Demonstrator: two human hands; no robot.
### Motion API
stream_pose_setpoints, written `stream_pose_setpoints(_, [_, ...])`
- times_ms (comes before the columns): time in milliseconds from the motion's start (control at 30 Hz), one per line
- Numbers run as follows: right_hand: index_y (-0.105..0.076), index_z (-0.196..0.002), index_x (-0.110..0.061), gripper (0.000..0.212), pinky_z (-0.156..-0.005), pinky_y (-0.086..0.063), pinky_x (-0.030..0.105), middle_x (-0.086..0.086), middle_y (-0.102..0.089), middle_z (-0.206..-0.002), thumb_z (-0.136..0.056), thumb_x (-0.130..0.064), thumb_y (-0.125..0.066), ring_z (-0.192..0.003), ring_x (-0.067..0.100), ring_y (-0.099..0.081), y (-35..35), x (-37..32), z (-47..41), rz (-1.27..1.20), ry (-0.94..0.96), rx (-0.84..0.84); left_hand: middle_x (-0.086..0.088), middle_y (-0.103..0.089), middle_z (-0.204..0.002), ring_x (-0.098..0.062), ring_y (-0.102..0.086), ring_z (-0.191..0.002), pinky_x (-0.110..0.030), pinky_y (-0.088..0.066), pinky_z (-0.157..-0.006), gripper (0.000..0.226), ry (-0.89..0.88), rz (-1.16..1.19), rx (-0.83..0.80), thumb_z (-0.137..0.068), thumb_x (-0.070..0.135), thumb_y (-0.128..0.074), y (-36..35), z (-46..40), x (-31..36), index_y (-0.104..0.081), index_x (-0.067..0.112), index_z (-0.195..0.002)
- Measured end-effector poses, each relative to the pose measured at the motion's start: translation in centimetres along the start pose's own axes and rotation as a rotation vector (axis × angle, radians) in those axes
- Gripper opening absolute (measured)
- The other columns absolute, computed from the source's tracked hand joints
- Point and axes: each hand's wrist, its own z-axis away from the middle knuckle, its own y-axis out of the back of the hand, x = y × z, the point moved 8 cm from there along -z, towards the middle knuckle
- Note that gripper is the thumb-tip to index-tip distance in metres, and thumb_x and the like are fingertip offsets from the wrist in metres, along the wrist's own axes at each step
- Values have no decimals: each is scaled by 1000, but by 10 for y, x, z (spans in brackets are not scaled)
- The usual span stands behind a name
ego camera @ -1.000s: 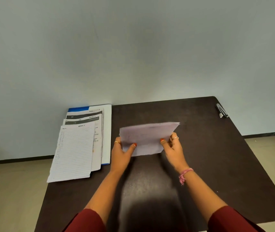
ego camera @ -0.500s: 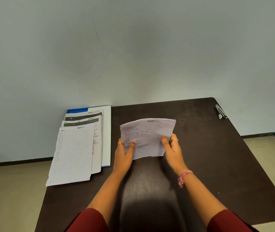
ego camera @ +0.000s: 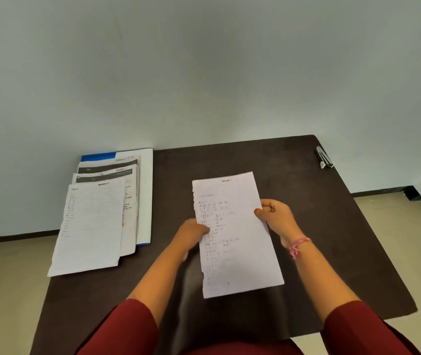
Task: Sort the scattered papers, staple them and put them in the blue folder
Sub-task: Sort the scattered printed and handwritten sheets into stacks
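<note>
Now both hands on a white handwritten lined sheet [ego camera: 235,234] (torn left edge), left hand [ego camera: 191,233] gripping one side, right hand [ego camera: 277,217] pinching the other, above a dark brown table [ego camera: 332,226], blue folder [ego camera: 96,157] under stacked papers [ego camera: 94,221] at left.

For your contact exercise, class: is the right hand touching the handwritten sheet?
Touching. The head view shows the right hand pinching the handwritten sheet's right edge, thumb on top.

dark table [ego camera: 332,226], pale wall [ego camera: 204,73], beige floor [ego camera: 4,278]
</note>
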Motion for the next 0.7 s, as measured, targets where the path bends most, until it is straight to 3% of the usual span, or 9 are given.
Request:
stream_pose_setpoints(100, [-70,-86,-19,20,-63,-53,23,-2,-74,-88,-90,-2,-60,-78,12,-70,16,35,-3,65,-104,8,-7,-68,-110,-17,-64,-89,-26,-53,-67,21,137,-6,-27,-92,4,-48,-24,-2,-26,-63,4,-107])
stream_pose_setpoints(233, [-70,-89,-17,15,-73,-57,33,0,-75,-89,-88,-4,-63,-81,17,-71,34,76,-10,145,-187,12,-12,-67,-109,-24,-65,-98,-40,-53,-87,13,228,-47,-33,-91,2,-49,-50,-11,-48,-61,6,-95])
stream_pose_setpoints(333, [-68,-96,-15,12,-77,-58,37,2,-75,-87,-88,-7,-64,-81,18,-71,41,91,-17,192,-207,-4,-11,-67,-110,-24,-65,-99,-37,-56,-83,17,228,-107,-34,-91,1,-48,-61,-18,-52,-60,2,-103])
stream_pose_setpoints(467, [-66,-96,-19,13,-81,-58,43,7,-73,-81,-87,-10,-65,-84,23,-70,43,96,-29,281,-175,-29,-7,-63,-104,-17,-60,-86,-29,-53,-70,8,211,-271,23,-89,9,-53,-54,-26,-49,-53,7,-97])
stream_pose_setpoints(567, [-61,-105,-15,19,-81,-58,42,7,-69,-77,-87,-12,-65,-85,23,-68,44,100,-37,379,-202,-66,-6,-58,-108,-17,-57,-88,-30,-49,-72,36,179,-636,81,-86,30,-61,-38,-30,-43,-48,8,-112])
stream_pose_setpoints(633, [-56,-113,-12,28,-84,-55,36,1,-65,-77,-87,-16,-66,-82,17,-64,49,96,-44,484,-190,-74,-7,-49,-122,-23,-52,-109,-38,-47,-89,63,60,-867,172,-83,45,-64,-29,-29,-34,-40,10,-128])
stream_pose_setpoints(700, [-54,-120,-12,37,-84,-47,27,1,-62,-89,-87,-20,-67,-85,14,-58,53,81,-53,654,-88,-69,-6,-34,-138,-25,-38,-127,-45,-35,-104,82,-119,-1003,195,-78,57,-65,-29,-24,-25,-28,18,-141])
